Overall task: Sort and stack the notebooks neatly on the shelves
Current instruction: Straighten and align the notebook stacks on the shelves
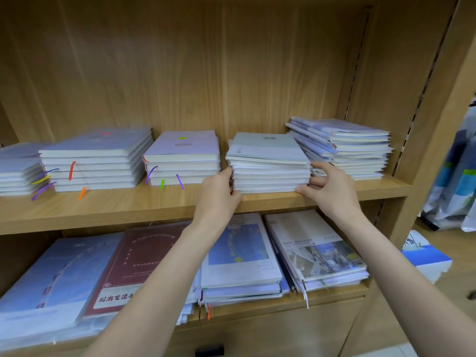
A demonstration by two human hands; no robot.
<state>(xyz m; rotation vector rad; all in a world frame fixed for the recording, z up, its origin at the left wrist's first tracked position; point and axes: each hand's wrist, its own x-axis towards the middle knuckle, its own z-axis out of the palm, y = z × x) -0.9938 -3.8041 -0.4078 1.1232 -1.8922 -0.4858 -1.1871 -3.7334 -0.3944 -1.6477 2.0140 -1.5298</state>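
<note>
Soft, even, warm light fills the shelves, with faint shadows under the stacks. Wide-angle distortion bends the edges; the leftmost notebook stacks are blurred.

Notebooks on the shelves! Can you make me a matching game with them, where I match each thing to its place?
1. pale green stack
2. dark red notebook
3. street-photo notebook
4. messy blue stack

A. lower shelf, right end
B. upper shelf, far right
C. between the left hand and right hand
D. lower shelf, under the left arm

Pairs: 1-C, 2-D, 3-A, 4-B
</note>
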